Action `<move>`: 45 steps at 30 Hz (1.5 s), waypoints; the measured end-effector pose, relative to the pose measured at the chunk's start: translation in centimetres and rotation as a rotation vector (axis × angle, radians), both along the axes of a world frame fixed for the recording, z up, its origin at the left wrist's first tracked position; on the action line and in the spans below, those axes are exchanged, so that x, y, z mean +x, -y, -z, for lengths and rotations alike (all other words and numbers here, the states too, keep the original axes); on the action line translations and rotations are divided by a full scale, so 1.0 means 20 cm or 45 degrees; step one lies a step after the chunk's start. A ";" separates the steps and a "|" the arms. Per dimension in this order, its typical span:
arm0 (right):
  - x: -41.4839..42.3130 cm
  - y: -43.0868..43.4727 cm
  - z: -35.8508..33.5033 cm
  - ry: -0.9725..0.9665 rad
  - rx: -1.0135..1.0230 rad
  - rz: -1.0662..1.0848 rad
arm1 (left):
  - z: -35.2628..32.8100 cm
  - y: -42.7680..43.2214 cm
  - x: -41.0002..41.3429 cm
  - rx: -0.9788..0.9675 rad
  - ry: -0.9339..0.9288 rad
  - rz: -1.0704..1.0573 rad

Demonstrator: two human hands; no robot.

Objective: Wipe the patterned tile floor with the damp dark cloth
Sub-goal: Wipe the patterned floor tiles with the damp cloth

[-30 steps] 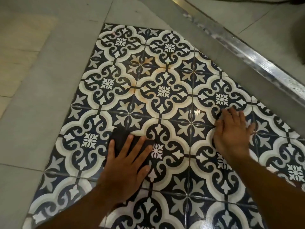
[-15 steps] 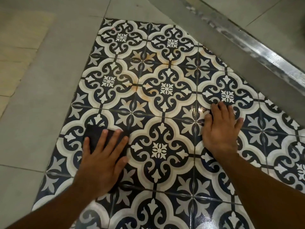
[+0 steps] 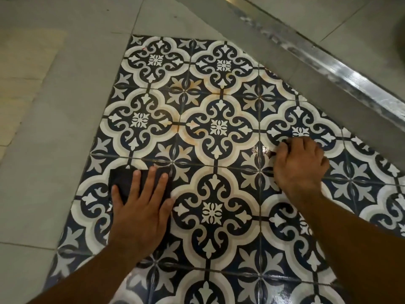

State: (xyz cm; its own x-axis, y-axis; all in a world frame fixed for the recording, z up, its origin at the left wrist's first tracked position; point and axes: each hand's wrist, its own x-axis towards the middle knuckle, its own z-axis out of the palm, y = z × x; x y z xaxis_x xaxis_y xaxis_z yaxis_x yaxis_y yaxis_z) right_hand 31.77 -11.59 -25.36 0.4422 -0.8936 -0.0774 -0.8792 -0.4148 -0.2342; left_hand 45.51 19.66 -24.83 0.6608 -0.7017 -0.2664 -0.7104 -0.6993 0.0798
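Note:
The patterned tile floor [image 3: 219,128] is navy, white and beige, with orange-brown stains near its middle and a wet shine on the right. The dark cloth [image 3: 125,178] lies flat on a tile at the left of the pattern. My left hand [image 3: 140,213] presses down on it with fingers spread, covering most of it. My right hand [image 3: 300,165] rests on the tiles to the right, fingers bent, holding nothing, next to a glossy wet spot [image 3: 260,150].
Plain grey floor tiles [image 3: 54,150] border the pattern on the left and top. A beige mat [image 3: 22,62] lies at far left. A shiny metal threshold strip [image 3: 328,62] runs diagonally along the upper right.
My left hand has slid the cloth leftwards across the tiles, then a little forward. My right hand has shifted slightly left and its fingers have curled.

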 end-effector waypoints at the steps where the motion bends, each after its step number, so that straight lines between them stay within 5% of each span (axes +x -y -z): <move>1: 0.02 0.02 0.00 0.021 0.008 -0.003 | 0.00 -0.04 0.02 0.016 -0.005 0.017; 12: 0.04 0.02 0.10 0.012 -0.035 -0.101 | 0.03 0.14 0.39 -0.037 0.059 -0.308; 19: 0.04 0.02 0.09 -0.034 -0.030 -0.123 | 0.02 -0.11 0.34 -0.011 0.044 -0.092; 28: 0.06 0.02 0.10 -0.104 -0.018 -0.107 | 0.06 0.26 0.74 -0.069 0.084 -0.402; 35: 0.06 0.01 0.08 -0.096 -0.005 -0.098 | 0.07 0.12 0.59 -0.053 0.123 -0.014; 45: 0.05 0.02 0.10 -0.060 0.021 -0.088 | 0.09 0.49 0.83 -0.056 0.133 -0.206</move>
